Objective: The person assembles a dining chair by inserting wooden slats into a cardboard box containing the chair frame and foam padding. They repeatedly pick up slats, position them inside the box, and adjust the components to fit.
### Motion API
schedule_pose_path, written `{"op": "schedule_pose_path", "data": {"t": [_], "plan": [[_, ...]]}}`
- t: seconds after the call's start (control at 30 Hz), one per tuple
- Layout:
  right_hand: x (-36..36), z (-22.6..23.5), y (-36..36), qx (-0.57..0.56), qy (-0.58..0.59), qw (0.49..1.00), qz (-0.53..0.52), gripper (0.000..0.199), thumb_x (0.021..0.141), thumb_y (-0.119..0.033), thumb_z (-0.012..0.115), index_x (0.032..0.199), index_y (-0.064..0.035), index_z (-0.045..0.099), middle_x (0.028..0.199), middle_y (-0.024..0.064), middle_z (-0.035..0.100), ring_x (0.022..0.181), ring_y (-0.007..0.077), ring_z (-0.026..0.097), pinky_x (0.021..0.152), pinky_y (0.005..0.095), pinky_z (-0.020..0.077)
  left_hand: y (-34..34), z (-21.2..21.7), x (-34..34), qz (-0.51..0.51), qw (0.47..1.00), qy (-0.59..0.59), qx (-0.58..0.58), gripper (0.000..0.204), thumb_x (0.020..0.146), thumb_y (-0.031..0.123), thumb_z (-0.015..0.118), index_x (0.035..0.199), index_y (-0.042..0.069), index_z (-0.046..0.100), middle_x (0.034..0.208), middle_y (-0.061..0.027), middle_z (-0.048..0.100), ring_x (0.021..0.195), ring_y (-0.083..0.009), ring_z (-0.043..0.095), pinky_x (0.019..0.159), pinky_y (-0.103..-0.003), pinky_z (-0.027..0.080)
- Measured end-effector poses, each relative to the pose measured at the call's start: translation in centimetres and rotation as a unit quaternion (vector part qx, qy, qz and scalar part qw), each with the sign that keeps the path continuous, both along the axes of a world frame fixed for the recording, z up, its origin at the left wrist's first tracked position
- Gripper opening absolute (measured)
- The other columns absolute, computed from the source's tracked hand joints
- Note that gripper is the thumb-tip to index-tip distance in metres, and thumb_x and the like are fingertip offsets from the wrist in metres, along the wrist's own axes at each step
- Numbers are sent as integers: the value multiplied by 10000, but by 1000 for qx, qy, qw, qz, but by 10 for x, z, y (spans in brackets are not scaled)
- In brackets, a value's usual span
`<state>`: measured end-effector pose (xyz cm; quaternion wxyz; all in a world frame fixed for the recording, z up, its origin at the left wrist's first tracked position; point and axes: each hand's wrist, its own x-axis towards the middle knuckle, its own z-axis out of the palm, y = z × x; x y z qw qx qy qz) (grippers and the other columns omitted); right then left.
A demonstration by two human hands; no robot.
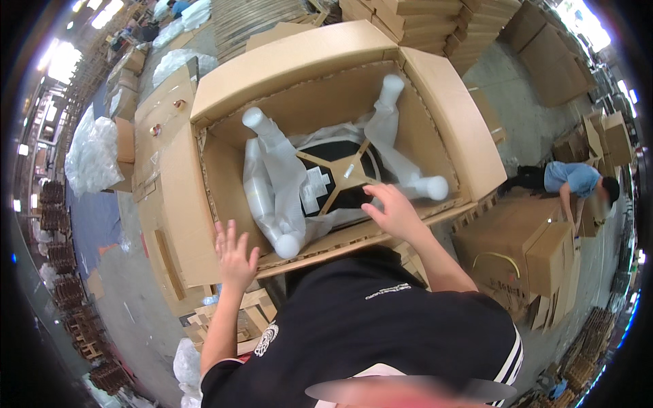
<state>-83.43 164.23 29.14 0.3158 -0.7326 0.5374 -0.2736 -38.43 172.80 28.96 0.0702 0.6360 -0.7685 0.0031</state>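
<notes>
A large open cardboard box (221,160) stands in front of me with its flaps folded outward. Inside lies an upturned chair (347,173) with a dark underside and a wooden cross brace; its legs (279,156) are wrapped in white foam and point upward. My left hand (235,258) is at the box's near left corner, fingers spread, with nothing in it. Over the near edge reaches my right hand (393,209), fingers apart and empty, close to the chair's underside. Whether its fingertips touch the chair, I cannot tell.
At the right a co-worker in a blue shirt (570,180) bends over a big closed carton (507,231). Stacked flat cardboard (428,24) stands beyond the box. Bagged clear plastic wrap (95,153) and a cardboard-topped surface with tape rolls (156,130) are on the left.
</notes>
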Motion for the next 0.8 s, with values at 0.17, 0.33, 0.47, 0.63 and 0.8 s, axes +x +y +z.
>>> {"op": "schedule_pose_path", "data": {"t": [0.17,0.33,0.47,0.63,0.8], "plan": [[33,0,35,-140,5,984,-106,159,957,-191,760,1043,-57,759,1045,94,763,1030,315,700,896,431,562,-17,-3,7,-145,954,170,198,345,1033,312,698,1231,37,760,1339,-150,734,1380,-391,587,1145,-516,464],[65,-13,39,-253,73,918,-297,57,953,-112,742,958,-55,746,918,108,749,895,333,721,782,438,578,-27,-33,13,-120,919,207,314,318,1068,282,626,1197,21,755,1289,-191,737,1285,-390,618,1074,-477,496],[65,-24,45,-318,26,830,-457,48,966,-104,734,951,-61,746,898,129,733,814,350,706,727,429,568,-27,-62,10,-188,919,191,289,258,1061,221,626,1098,-3,749,1113,-218,748,1135,-422,656,996,-492,518],[59,-36,50,-291,35,816,-498,107,947,-195,751,928,-91,763,882,116,745,801,334,725,703,439,582,-27,-31,0,-228,902,256,263,171,1045,140,678,1003,-14,739,963,-205,740,963,-405,699,867,-494,544],[56,-42,53,-355,117,749,-547,64,834,-160,732,816,-104,756,860,82,740,933,326,677,840,447,575,-11,15,-62,-461,826,311,95,465,996,126,743,1400,-63,611,1312,-261,687,1119,-435,697,956,-480,556]]}}
